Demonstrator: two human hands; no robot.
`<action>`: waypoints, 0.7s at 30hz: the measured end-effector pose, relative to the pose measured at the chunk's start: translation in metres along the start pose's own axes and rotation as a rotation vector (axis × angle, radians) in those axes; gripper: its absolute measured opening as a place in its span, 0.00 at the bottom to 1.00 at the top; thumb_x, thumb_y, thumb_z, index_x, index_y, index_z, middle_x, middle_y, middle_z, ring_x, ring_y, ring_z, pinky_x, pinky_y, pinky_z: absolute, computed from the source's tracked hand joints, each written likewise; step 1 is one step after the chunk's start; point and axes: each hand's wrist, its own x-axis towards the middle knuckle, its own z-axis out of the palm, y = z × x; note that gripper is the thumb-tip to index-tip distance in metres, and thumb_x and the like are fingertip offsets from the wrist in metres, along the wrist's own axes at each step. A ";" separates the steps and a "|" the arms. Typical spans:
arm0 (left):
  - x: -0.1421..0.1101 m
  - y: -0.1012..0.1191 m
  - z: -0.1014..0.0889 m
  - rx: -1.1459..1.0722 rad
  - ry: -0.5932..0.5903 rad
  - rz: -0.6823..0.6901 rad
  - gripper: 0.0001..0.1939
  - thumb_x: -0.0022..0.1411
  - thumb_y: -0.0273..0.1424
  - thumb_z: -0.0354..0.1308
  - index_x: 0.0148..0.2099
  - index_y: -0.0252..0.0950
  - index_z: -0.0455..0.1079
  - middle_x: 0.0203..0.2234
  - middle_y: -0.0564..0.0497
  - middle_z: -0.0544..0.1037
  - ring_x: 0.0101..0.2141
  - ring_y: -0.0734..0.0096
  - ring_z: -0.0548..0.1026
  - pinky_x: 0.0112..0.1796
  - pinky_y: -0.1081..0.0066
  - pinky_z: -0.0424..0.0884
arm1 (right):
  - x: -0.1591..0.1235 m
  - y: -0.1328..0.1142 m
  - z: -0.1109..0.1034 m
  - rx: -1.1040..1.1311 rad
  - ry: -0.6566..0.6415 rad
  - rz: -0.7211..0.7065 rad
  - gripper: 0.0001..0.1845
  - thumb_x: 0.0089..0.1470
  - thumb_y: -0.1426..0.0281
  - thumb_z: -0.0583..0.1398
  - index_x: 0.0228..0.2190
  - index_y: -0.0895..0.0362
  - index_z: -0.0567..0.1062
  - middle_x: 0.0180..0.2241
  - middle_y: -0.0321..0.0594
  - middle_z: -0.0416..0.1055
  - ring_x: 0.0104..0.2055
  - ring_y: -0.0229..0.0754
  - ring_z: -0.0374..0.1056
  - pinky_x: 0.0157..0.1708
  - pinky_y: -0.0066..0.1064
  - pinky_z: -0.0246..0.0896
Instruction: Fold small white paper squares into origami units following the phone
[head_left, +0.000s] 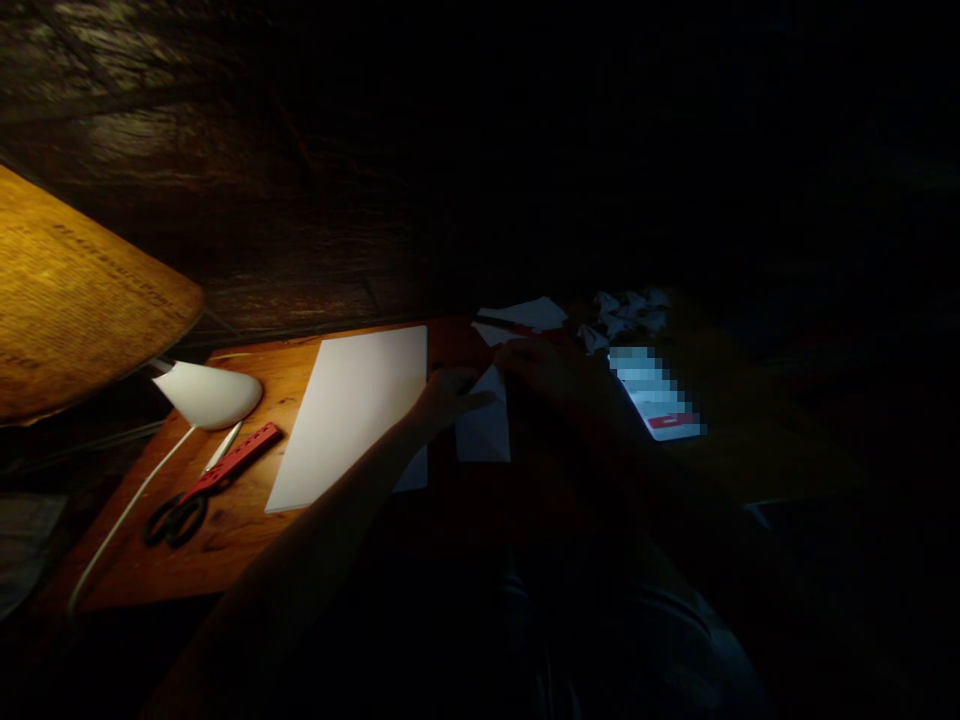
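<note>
At the centre of the frame, the left hand (446,392) lays its thumb across a folded white paper (484,435); the right hand (531,365) meets its top edge. Shadow hides whether either pinches it; I cannot tell. At far left, dark capitals run along the yellow lampshade (82,310), too soft to read surely. Right of centre, the lit phone (649,390) shows a pixelated screen with a red patch.
</note>
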 end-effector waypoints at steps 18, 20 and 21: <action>-0.001 0.000 0.000 0.016 0.034 0.013 0.15 0.46 0.40 0.69 0.30 0.34 0.71 0.21 0.55 0.73 0.23 0.75 0.68 0.24 0.75 0.61 | 0.001 -0.007 -0.002 -0.161 0.062 -0.042 0.15 0.56 0.64 0.61 0.20 0.55 0.73 0.23 0.35 0.69 0.29 0.40 0.64 0.32 0.32 0.57; -0.001 0.001 0.000 0.006 0.030 -0.002 0.15 0.46 0.39 0.69 0.30 0.34 0.72 0.22 0.54 0.74 0.23 0.75 0.69 0.24 0.75 0.62 | 0.001 -0.005 -0.002 -0.178 0.067 -0.049 0.15 0.56 0.63 0.61 0.20 0.55 0.73 0.23 0.36 0.69 0.30 0.40 0.63 0.32 0.32 0.57; -0.001 0.001 0.000 0.002 0.031 -0.011 0.15 0.46 0.39 0.69 0.31 0.34 0.73 0.22 0.54 0.75 0.23 0.74 0.70 0.24 0.75 0.63 | 0.002 -0.004 -0.002 -0.182 0.066 -0.054 0.15 0.57 0.62 0.60 0.21 0.55 0.73 0.23 0.36 0.69 0.29 0.40 0.63 0.32 0.32 0.57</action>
